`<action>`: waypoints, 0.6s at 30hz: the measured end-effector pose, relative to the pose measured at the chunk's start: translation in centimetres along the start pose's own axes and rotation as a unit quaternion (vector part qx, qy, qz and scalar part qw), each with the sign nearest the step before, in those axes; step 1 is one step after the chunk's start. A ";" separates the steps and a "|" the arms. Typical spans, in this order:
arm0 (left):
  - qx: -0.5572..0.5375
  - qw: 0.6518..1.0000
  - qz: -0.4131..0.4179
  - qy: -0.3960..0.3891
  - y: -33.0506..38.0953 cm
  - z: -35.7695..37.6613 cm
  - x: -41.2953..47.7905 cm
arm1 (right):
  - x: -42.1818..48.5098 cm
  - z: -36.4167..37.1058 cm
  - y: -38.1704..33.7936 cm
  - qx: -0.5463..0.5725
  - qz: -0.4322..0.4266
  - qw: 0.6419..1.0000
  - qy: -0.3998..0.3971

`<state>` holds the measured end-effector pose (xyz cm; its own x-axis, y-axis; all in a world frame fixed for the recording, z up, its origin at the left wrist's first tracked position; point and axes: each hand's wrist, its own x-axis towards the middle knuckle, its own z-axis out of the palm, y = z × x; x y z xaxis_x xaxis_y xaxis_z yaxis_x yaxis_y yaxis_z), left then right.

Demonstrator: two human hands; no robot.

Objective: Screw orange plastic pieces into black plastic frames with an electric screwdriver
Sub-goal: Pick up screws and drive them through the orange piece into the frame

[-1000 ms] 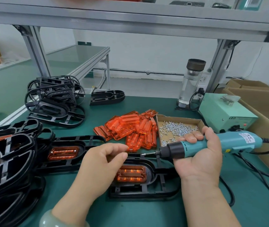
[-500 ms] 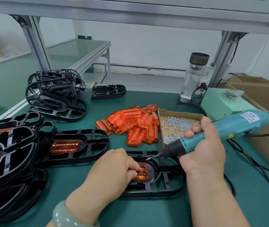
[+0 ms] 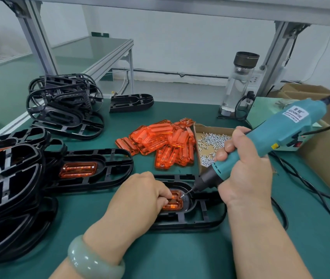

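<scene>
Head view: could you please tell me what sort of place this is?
Probably a factory assembly bench: the right hand holds a corded screwdriver over a frame, beside a box of screws, a pile of orange pieces and stacked black frames.

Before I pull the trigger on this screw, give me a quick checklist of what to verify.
1. The orange plastic piece is seated in the pocket of the black plastic frame: ok.
2. The left hand holds that piece down: ok.
3. The right hand grips the turquoise electric screwdriver round its body: ok.
4. The bit tip is at the piece's right end: ok.
5. The screw is straight in its hole: cannot tell, too small.
6. The left fingertips are apart from the bit: ok, but close.
</scene>
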<state>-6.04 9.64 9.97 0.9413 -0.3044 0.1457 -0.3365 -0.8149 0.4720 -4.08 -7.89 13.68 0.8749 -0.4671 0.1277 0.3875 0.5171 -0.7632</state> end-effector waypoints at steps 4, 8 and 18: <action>-0.003 1.000 -0.006 -0.002 0.0 0.1 0.0 | -0.1 0.2 0.0 -0.012 -0.013 1.000 -0.021; -0.003 1.000 -0.011 -0.006 0.1 0.0 0.0 | -0.3 0.3 0.1 -0.018 -0.019 0.999 -0.037; 0.001 1.000 -0.024 -0.017 0.3 -0.2 0.0 | -1.6 1.4 0.9 -0.101 -0.086 0.986 -0.104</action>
<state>-6.20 9.46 10.26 0.9547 -0.2825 0.0933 -0.2920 -0.8299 0.4754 -4.70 -5.70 13.73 0.8501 -0.3674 0.3773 0.4879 0.2800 -0.8267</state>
